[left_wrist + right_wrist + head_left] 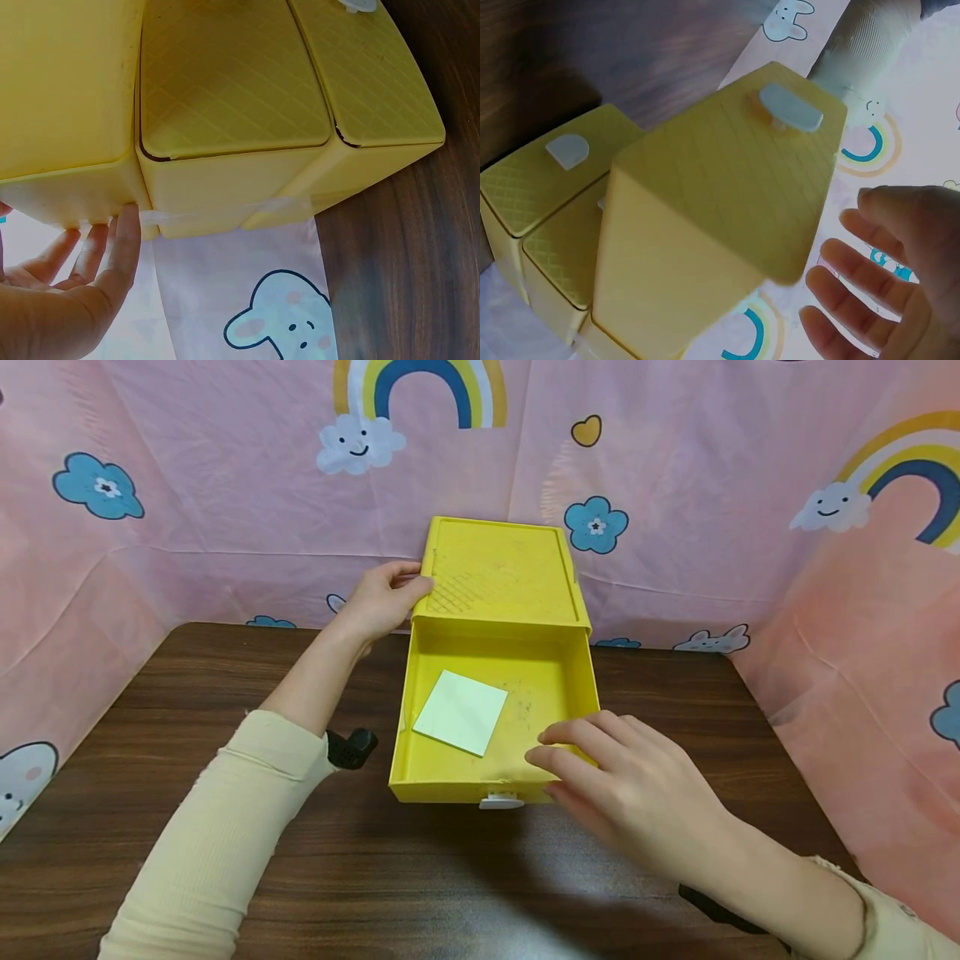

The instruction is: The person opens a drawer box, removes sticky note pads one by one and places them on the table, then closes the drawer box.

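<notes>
A yellow drawer cabinet (502, 568) has its top drawer (536, 727) pulled out, with a pale green square pad (461, 712) lying inside toward the left. My left hand (384, 602) touches the cabinet's upper left side; in the left wrist view the left hand (79, 292) has its fingertips against the yellow side. Over the drawer's front right corner is my right hand (637, 785), fingers relaxed and holding nothing. From the right wrist, the right hand (892, 277) is apart from the drawer front (727, 165) and its white handle (791, 107).
Two lower drawers, one with a white handle (568, 151), stay closed beneath the pulled-out one. The cabinet stands on a dark wooden table (337, 868). Pink printed cloth (262, 485) hangs behind and on both sides.
</notes>
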Demonstrator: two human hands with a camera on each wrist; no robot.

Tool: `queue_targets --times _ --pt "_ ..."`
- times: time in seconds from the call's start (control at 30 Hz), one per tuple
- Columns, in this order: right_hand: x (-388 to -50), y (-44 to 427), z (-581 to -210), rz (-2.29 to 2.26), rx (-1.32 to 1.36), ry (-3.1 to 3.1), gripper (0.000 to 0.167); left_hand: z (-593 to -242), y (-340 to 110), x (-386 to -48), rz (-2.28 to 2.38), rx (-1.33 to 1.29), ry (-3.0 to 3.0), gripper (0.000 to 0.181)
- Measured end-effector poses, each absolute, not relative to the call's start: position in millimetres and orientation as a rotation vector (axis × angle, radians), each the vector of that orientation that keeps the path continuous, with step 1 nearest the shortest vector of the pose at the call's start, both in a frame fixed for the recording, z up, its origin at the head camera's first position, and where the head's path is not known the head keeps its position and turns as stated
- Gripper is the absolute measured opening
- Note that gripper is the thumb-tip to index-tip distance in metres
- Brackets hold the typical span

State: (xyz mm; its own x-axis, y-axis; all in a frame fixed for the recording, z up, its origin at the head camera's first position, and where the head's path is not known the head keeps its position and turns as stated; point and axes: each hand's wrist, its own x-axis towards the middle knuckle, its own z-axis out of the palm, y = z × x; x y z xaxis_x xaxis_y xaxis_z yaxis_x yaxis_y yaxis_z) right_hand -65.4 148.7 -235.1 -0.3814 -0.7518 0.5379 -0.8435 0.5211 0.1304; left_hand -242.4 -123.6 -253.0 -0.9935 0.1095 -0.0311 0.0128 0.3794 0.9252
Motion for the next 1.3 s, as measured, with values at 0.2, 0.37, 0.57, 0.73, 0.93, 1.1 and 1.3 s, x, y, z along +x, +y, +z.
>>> queue_targets --times 0.2,0.37,0.57,0.73,0.93,1.1,1.3 --pt "-73 150 -226 0.144 1.332 -2.282 0.037 -253 -124 -242 1.704 0.113 2.538 0.053" --pt "-80 149 -219 0.119 1.385 -2.281 0.04 -253 -123 -243 1.713 0.118 2.533 0.053" --pt "-88 148 -213 0.102 1.412 -2.324 0.041 -254 -123 -244 1.717 0.122 2.53 0.053" --pt "-93 146 -208 0.054 1.419 -2.383 0.042 -254 -124 -244 1.718 0.116 2.525 0.053" --pt "-99 143 -202 0.032 1.427 -2.465 0.043 -254 -123 -244 1.725 0.114 2.523 0.053" --pt "-104 138 -198 0.041 1.436 -2.497 0.044 -255 -123 -244 1.731 0.103 2.517 0.053" --pt "-111 126 -193 0.014 1.459 -2.523 0.041 -255 -123 -245 1.742 0.096 2.509 0.053"
